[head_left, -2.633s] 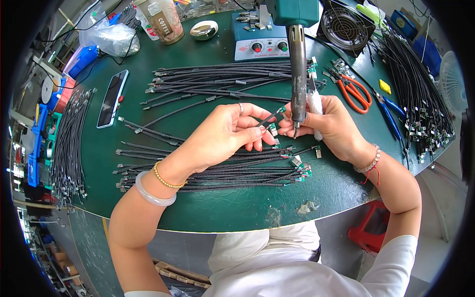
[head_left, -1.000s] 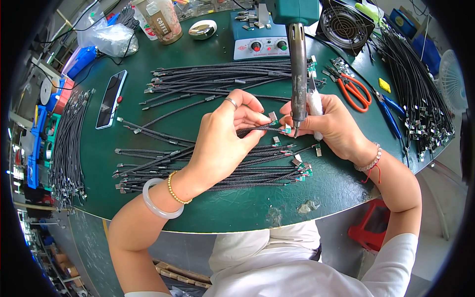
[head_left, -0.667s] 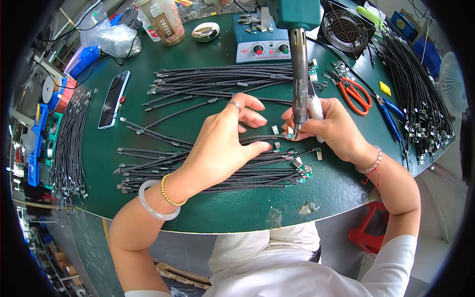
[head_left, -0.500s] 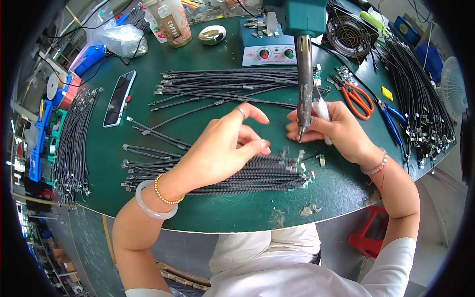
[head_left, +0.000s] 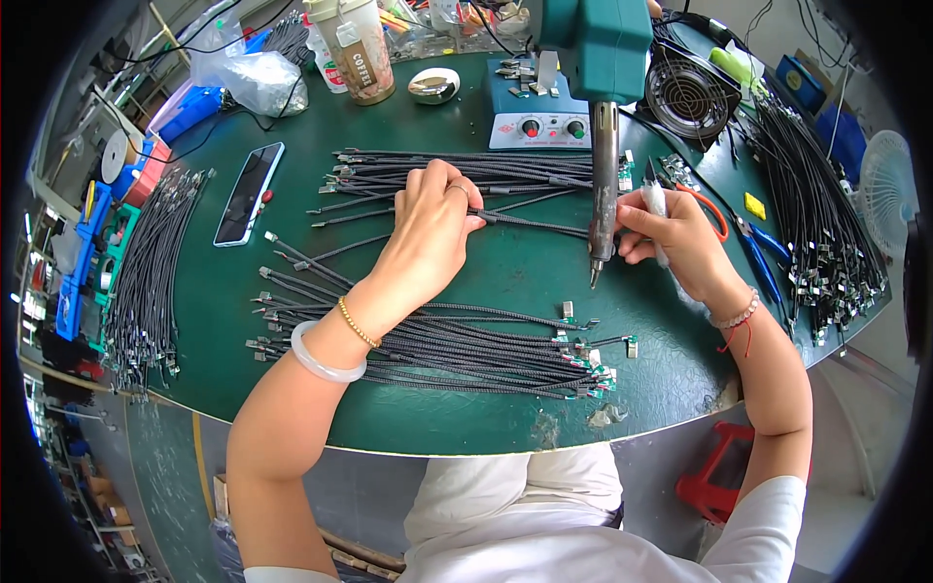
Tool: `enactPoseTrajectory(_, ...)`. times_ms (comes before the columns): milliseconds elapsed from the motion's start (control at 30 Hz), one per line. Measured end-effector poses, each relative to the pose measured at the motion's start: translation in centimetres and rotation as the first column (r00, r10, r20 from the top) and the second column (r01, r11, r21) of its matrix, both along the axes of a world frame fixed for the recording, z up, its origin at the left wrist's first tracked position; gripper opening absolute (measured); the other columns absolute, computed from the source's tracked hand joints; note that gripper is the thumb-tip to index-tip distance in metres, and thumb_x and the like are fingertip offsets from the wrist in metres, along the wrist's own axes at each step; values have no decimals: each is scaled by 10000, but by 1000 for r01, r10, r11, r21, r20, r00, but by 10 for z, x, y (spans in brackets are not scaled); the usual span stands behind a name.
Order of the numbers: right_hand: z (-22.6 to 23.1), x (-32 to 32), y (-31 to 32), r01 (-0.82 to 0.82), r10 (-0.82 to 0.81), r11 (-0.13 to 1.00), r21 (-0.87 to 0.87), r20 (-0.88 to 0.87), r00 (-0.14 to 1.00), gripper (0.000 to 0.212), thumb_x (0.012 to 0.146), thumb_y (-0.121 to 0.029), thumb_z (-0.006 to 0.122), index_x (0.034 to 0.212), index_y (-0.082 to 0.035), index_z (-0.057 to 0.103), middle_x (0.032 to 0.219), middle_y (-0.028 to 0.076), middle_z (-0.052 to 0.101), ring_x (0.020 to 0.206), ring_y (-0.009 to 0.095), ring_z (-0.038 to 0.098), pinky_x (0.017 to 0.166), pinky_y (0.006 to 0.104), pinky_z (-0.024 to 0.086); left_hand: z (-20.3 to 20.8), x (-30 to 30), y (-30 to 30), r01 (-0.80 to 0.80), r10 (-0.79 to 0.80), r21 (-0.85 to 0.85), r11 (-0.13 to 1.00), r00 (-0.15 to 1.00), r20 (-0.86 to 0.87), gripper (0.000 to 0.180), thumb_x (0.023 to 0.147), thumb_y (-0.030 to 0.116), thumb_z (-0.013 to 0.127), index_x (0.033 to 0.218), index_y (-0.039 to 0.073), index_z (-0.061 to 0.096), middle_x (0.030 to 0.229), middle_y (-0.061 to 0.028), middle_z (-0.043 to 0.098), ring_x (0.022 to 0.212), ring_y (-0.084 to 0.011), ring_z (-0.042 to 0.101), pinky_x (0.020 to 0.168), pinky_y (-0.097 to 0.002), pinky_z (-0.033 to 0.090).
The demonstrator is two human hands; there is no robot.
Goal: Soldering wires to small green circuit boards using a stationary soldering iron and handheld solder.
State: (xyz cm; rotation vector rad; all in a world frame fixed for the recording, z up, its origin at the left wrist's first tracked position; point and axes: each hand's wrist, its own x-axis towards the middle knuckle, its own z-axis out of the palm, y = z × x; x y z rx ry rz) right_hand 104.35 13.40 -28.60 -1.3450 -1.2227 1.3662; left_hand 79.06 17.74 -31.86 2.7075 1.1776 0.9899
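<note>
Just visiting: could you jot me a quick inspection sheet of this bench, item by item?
Surface: green bench, solder specks at the near edge.
Job's things: soldering iron hanging tip down; black cable under the left hand.
Clutter: phone, cup, scissors, fan.
Hands: left hand grips the cable; right hand pinches a thin white piece beside the iron.
Cables: bundles near, far and at both sides.
Surroundings: red stool.

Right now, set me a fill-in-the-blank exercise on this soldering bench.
1. The left hand rests on a black braided cable lying on the round ____ table.
2. The soldering iron hangs with its tip pointing ____.
3. The orange-handled scissors lie beyond the ____ hand.

Missing: green; down; right
</note>
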Motion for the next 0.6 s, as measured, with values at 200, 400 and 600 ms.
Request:
enactPoseTrajectory(200,3,7,7,-36,23,998,44,265,964,190,798,-83,589,923,60,588,701,53,582,563,80,567,543,191,501,-4,-5,4,-7,4,-47,999,998,-59,148,699,-26,594,793,15,487,937,-92,440,899,-253,426,760,-345,334)
enactPoseTrajectory(400,-5,11,10,-209,168,977,48,434,885,187,758,-84,642,893,38,604,663,20,577,540,52,536,493,168,467,-8,-8,9,-25,24,-12,1000,998,-55,158,703,-30,586,804,13,473,921,-91,443,892,-253,430,761,-345,326)
enactPoseTrajectory(600,-14,7,13,-207,170,975,79,331,928,159,784,-84,616,869,45,580,692,50,594,541,70,554,507,194,490,-2,-8,10,-6,8,22,1000,995,-95,193,711,32,607,844,20,468,915,-91,463,909,-259,444,789,-360,320)
